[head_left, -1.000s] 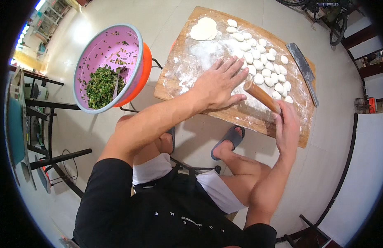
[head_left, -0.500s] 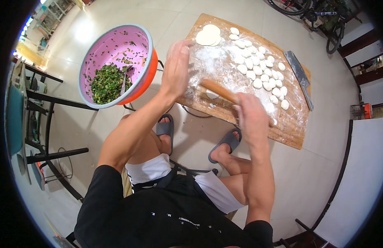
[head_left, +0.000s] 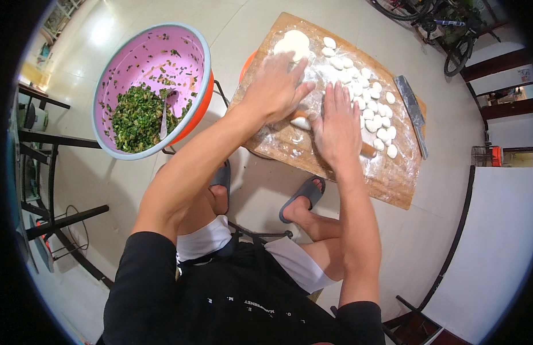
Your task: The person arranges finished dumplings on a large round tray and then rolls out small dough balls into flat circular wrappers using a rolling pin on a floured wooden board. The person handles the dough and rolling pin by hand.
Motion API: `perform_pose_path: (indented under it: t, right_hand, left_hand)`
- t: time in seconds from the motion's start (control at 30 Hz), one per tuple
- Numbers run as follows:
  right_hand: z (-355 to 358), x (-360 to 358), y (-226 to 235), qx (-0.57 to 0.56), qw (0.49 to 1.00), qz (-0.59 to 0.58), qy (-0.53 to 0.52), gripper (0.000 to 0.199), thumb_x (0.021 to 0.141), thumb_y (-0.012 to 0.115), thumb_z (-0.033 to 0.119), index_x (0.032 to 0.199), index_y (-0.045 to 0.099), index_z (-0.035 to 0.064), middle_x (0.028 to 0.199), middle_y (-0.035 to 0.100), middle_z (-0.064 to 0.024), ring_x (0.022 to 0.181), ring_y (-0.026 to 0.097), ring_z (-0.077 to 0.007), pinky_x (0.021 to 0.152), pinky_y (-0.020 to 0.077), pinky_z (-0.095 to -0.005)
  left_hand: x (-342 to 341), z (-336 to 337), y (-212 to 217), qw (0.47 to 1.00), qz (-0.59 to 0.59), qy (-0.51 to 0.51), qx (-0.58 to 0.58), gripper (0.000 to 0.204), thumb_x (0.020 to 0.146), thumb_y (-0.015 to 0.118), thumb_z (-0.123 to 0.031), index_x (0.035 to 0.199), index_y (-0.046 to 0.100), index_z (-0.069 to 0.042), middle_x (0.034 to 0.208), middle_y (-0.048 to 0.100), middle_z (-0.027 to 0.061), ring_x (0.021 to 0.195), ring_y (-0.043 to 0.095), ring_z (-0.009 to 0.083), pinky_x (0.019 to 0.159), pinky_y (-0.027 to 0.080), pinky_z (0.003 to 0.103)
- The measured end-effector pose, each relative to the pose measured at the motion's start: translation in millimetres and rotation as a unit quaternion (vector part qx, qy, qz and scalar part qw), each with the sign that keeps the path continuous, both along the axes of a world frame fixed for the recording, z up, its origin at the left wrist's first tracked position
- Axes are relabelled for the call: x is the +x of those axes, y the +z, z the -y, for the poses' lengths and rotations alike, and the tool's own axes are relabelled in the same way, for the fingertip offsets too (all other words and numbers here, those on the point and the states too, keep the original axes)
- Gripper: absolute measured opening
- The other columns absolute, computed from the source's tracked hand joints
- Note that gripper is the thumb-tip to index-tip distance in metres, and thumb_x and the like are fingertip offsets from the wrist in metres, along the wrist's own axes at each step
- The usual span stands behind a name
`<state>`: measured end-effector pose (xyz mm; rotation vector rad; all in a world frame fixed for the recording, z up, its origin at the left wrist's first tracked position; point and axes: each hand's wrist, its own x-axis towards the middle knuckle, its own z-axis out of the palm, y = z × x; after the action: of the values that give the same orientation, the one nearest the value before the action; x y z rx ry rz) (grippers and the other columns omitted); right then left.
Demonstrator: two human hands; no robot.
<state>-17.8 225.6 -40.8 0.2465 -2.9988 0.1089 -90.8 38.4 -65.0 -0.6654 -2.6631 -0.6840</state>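
Observation:
My left hand (head_left: 273, 89) and my right hand (head_left: 339, 129) both lie flat over a wooden rolling pin (head_left: 368, 150), fingers stretched out. Most of the pin is covered by them; one end shows past my right hand. Between the hands, a white dough piece (head_left: 301, 123) lies against the pin on the floured wooden board (head_left: 387, 190). Round flat dough wrappers (head_left: 295, 41) are stacked at the far left of the board, just beyond my left fingertips. Several small white dough lumps (head_left: 372, 106) are spread to the right of my right hand.
A pink bowl with a blue rim (head_left: 206, 63) stands left of the board, holding chopped green filling (head_left: 134, 115) and a metal spoon (head_left: 163, 123). A broad dark blade (head_left: 412, 109) lies along the board's right edge. A bicycle (head_left: 433, 26) stands at the far right.
My left hand has come down from the board's left side onto the rolling pin. My right hand has gone from gripping the pin to lying flat on it. The view has shifted slightly.

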Motion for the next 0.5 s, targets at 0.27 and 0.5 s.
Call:
perform_pose_path:
  t: [0.27, 0.5]
  right_hand:
    - [10, 83, -1, -0.08, 0.994, -0.048, 0.055, 0.073, 0.094, 0.079, 0.023, 0.155, 0.05, -0.0034, 0.155, 0.055, -0.0225, 0.142, 0.053, -0.0432, 0.116, 0.0439, -0.0513]
    - [-6, 97, -8, -0.163, 0.98, -0.091, 0.072, 0.035, 0.088, 0.075, 0.004, 0.122, 0.068, 0.0043, 0.111, 0.067, -0.0122, 0.103, 0.065, -0.0369, 0.09, 0.0528, -0.0481]
  left_hand:
    - [18, 15, 23, 0.931, 0.224, -0.287, 0.018, 0.037, 0.099, 0.07, -0.025, 0.131, 0.073, -0.006, 0.127, 0.067, 0.0159, 0.123, 0.062, 0.0383, 0.104, 0.051, 0.047]
    - [33, 4, 21, 0.962, 0.256, -0.089, -0.036, 0.027, 0.097, 0.068, -0.023, 0.109, 0.074, 0.0, 0.1, 0.074, 0.0245, 0.1, 0.07, 0.0461, 0.091, 0.055, 0.053]
